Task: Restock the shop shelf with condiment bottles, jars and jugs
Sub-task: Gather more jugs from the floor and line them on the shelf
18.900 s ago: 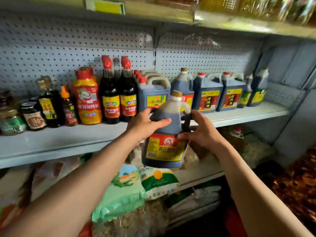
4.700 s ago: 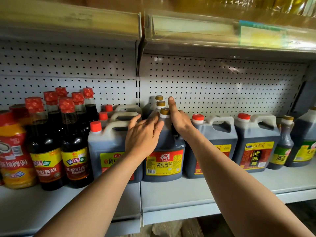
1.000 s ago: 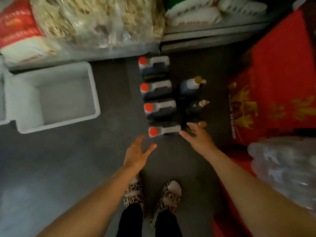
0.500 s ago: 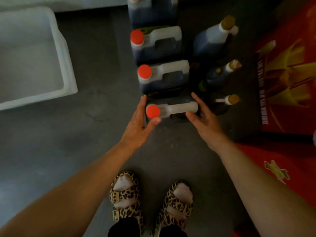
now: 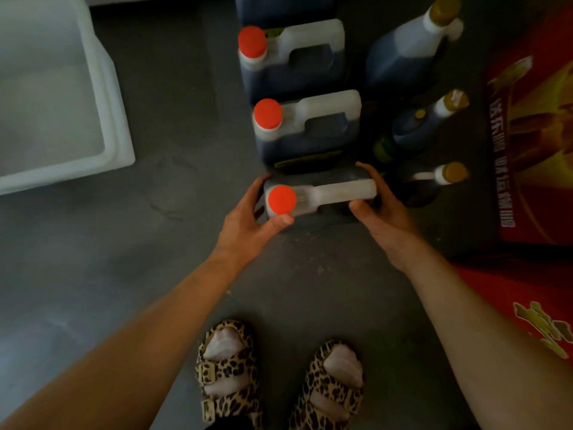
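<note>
Standing in a row behind the near jug (image 5: 319,197), two more red-capped jugs (image 5: 305,131) crowd its far side, and gold-capped bottles (image 5: 429,122) stand just right of them. A white tub (image 5: 114,119) sits well left; a red carton (image 5: 533,150) lies at the right. Grey floor (image 5: 161,243) carries it all. Left hand (image 5: 248,221) and right hand (image 5: 384,209) clasp the near jug's two ends, fingers curled round its sides, thumbs toward the person.
</note>
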Available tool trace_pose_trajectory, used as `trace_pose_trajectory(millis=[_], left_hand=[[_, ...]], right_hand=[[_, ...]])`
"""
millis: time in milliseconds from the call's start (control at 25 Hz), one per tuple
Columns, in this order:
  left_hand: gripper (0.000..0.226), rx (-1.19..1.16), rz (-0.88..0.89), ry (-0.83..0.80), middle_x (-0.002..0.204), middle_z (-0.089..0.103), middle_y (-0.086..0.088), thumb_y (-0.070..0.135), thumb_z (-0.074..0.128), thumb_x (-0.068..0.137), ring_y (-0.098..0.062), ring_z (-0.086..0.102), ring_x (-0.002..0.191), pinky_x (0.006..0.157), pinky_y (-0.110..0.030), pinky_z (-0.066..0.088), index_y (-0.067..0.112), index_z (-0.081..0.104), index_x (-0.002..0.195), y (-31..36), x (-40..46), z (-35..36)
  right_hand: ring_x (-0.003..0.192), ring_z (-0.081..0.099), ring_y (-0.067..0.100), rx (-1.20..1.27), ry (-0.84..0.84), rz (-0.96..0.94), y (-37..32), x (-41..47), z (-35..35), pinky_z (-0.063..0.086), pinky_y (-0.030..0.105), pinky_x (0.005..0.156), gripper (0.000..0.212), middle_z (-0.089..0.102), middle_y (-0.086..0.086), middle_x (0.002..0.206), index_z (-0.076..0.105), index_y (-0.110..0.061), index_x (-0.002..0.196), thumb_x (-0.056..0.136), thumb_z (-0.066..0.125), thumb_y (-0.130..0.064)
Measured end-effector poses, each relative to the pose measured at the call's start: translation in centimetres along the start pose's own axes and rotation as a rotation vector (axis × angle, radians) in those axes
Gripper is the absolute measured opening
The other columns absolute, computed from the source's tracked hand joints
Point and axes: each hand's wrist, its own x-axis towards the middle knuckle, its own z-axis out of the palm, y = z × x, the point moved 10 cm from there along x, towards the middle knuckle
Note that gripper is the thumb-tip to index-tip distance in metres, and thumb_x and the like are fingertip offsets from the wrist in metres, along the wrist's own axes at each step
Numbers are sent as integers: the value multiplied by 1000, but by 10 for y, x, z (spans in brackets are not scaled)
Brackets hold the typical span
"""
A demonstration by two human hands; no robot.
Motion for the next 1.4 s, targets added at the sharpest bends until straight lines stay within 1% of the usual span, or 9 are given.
trace_pose_trajectory(millis=[120,240,360,520,600,720,920,1120,1400], left_hand=[[97,-17,-51,65,129,57,13,96,49,55,-6,53,123,98,-20,44,38,44,133,-13,-10,-17],[95,-138,-108,30,129,60,12,91,55,61,-2,54,121,101,-26,44,30,49,134,-21,-17,-15],[83,-133,-202,45,123,63,13,83,53,66,0,58,116,99,-29,47,28,55,129,-7,-19,-17],[67,128,-398,52,94,67,6,91,39,70,-16,63,99,78,-32,45,32,63,91,18,-46,-32],[78,114,-502,26,91,69,5,98,32,59,-19,65,98,87,-37,50,32,67,82,40,-75,-41],[114,31,-657,96,117,70,-7,106,30,45,-27,61,114,104,-47,45,23,73,111,68,-108,-61],[115,-53,-689,79,130,64,0,106,39,44,-23,58,120,107,-45,43,30,64,126,189,-144,-92],[54,-148,-521,-80,117,67,11,73,57,79,-9,60,107,90,-31,46,40,57,121,354,-160,-123],[59,-86,-227,-170,117,64,12,37,77,80,5,53,87,65,-15,40,30,45,129,584,-170,-203]], right_hand=[[108,59,-6,9,25,-40,1,-2,13,51,12,85,67,59,-17,123,54,-30,138,77,79,-40],[108,63,3,65,22,-22,9,-4,27,56,21,83,60,63,-8,125,57,-44,125,70,78,-54],[101,66,1,166,89,49,4,-4,31,54,17,74,55,67,-8,119,60,-42,120,70,79,-56],[91,72,9,192,81,243,0,-38,38,55,24,71,53,74,1,110,68,-28,109,64,72,-56],[92,70,5,159,-1,331,-14,-79,36,53,23,73,50,72,-5,111,63,-33,110,65,75,-50],[107,66,3,147,-126,375,-43,-136,35,53,25,81,75,69,-12,119,58,-38,126,57,89,-40],[102,72,22,295,-63,288,-167,-208,17,59,27,75,56,75,5,111,62,-18,129,76,78,-11],[96,74,24,344,30,241,-307,-247,-10,60,32,72,54,77,7,106,65,-18,122,70,81,-23],[93,74,29,232,115,-39,-543,-290,-39,61,42,80,45,77,11,101,72,-13,114,73,83,-29]])
